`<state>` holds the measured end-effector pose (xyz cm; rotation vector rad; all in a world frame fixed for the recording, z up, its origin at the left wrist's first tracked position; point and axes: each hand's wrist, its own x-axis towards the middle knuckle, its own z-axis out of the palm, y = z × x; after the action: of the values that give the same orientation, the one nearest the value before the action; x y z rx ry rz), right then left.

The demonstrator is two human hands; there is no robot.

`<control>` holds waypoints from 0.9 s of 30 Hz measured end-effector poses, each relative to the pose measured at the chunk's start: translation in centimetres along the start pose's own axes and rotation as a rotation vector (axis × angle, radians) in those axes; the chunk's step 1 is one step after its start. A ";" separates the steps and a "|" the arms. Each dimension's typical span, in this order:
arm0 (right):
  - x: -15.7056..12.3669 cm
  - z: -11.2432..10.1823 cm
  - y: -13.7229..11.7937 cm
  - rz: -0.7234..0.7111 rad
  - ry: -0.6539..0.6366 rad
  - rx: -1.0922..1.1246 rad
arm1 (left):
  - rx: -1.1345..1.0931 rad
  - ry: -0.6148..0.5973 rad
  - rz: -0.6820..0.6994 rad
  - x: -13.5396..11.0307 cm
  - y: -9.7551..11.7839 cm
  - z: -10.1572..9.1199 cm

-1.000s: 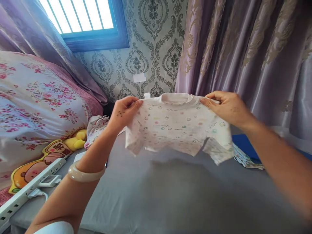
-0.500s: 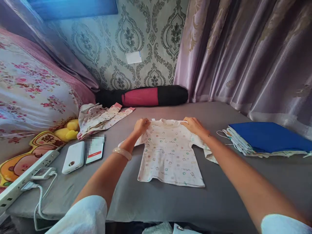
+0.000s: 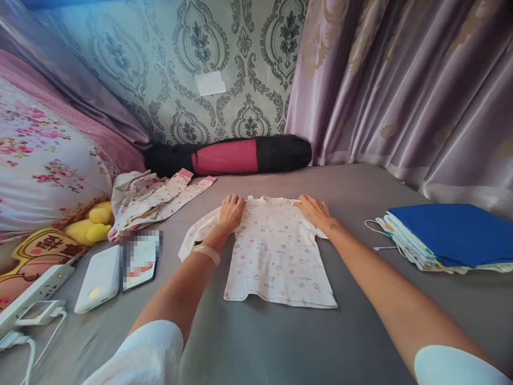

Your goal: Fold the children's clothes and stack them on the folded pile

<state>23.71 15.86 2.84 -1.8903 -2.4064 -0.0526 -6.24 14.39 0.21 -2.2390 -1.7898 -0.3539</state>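
A small white long-sleeved shirt with a print of little figures lies spread on the grey sheet, collar away from me and hem towards me. At its left shoulder, as I see it, my left hand is closed on the cloth with bent fingers. My right hand grips the other shoulder, its thumb beside the collar. The left sleeve stretches out sideways, partly behind my left wrist. Most of the right sleeve is hidden by my right hand and forearm.
Right of the shirt lies a folded stack topped with blue cloth. To the left are printed baby clothes, a phone, a white power bank, a power strip and yellow plush toys. A black and pink bag lies along the wall.
Both hands have settled lower over the shoulders, fingers more over the cloth. The left sleeve now shows spread outward, while less of the right one is visible. My view has tilted slightly.
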 end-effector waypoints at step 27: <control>2.8 4.6 -4.6 0.101 0.200 0.106 | -0.163 -0.182 -0.241 3.5 4.3 2.3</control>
<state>18.37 17.85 -1.35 -1.8602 -2.1393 -0.1005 -1.19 17.40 -0.91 -2.2277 -2.2087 -0.3631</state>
